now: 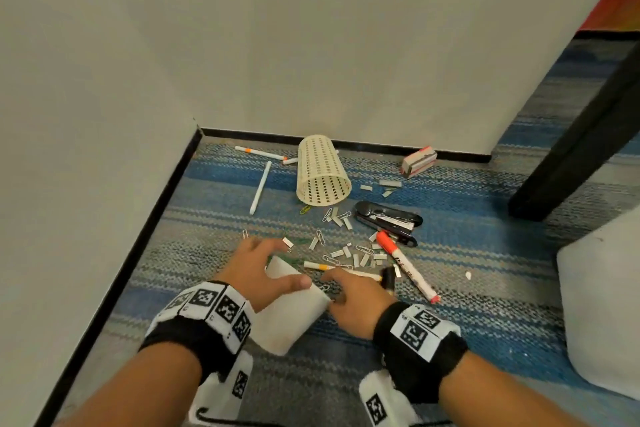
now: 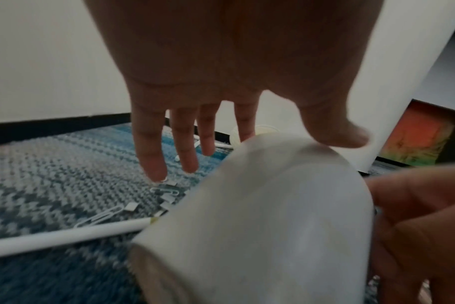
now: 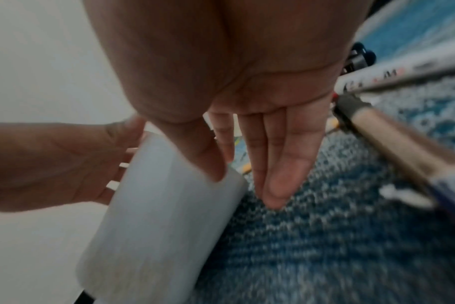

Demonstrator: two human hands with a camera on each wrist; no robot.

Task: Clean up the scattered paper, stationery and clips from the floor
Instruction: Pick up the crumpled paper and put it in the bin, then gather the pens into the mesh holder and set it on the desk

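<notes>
White paper cup [image 1: 292, 312] lies tilted on the striped carpet [image 1: 467, 329], between both hands. Left hand [image 1: 258, 269] spread wide, thumb resting on cup wall. Right hand [image 1: 356, 302] flat, fingers straight, thumb touching cup. Paper clips [image 1: 363, 249], staples, pens, red marker [image 1: 405, 265], black stapler [image 1: 388, 220], overturned mesh basket [image 1: 322, 172] scattered beyond.

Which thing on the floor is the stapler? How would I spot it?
Start at the cream mesh basket lying on its side near the wall. Just to the right of its open mouth, on the striped carpet, lies the stapler, with the red-capped marker touching its near end. It is the only black, shiny, chunky thing there; the staples and clips around it are tiny and silver.
</notes>
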